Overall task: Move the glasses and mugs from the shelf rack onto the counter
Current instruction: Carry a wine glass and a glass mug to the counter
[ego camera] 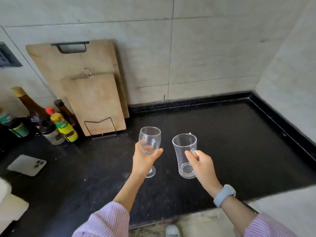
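My left hand [144,159] grips a clear wine glass [150,136] around the lower bowl and stem, upright, its foot just above or touching the black counter [230,142]. My right hand [202,165] holds a tall clear glass mug [183,156] by its handle, upright, its base low over the counter. Both sit near the counter's middle, about a hand's width apart. The shelf rack is out of view.
Two wooden cutting boards [92,93] lean on the tiled back wall in a wire stand. Several sauce bottles [63,125] cluster at the left. A white phone [27,165] lies face down at the left front. A raised black lip edges the counter's back and right.
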Tool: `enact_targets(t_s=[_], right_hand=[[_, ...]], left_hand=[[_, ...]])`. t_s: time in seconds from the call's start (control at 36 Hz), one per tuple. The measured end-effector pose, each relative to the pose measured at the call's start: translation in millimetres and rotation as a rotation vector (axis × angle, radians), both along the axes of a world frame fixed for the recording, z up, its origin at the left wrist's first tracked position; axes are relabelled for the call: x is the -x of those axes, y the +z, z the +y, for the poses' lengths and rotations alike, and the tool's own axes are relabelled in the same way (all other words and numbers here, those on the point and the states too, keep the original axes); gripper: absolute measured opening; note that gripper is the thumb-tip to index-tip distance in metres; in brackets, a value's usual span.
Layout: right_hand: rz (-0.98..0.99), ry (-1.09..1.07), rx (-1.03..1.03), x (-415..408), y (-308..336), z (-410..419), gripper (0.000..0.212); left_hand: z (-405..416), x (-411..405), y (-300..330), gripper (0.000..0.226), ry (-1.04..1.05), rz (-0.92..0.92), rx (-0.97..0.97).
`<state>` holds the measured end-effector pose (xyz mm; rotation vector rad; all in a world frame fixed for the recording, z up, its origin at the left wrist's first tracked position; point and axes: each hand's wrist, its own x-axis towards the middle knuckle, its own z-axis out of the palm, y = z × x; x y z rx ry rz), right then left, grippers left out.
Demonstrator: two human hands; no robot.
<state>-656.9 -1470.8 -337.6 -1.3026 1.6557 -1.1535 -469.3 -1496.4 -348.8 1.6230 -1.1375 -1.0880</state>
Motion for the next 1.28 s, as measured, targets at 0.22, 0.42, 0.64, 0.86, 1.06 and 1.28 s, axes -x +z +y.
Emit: enact_targets(t_s=[0.22, 0.42, 0.64, 0.86, 1.06, 1.28], right_hand=[[0.009, 0.05, 0.002, 11.4, -42.3, -156.1, 0.044], [0.021, 0.077, 0.081, 12.1, -78.6, -250.7, 0.047], [-0.04, 0.063, 0.06, 12.3, -110.8, -308.8, 0.038], [-0.062, 0.101, 0.063, 7.4, -125.4, -338.2, 0.031], [-0.086, 0.206, -0.062, 2.8, -129.4, -347.3, 0.024], [0.089, 0.283, -0.11, 5.6, -119.8, -345.0, 0.018]], left_hand=[[-149.8, 21.9, -41.4, 0.058, 0.037, -0.097, -0.036], [-246.3, 31.3, -76.7, 0.061, 0.073, -0.138, -0.017], [-300.6, 39.4, -102.0, 0.062, 0.15, -0.131, -0.008], [-326.6, 47.9, -115.6, 0.071, 0.192, -0.163, 0.027], [-340.6, 51.3, -116.8, 0.071, 0.197, -0.144, 0.032], [-343.9, 47.4, -114.5, 0.078, 0.122, -0.194, -0.02]])
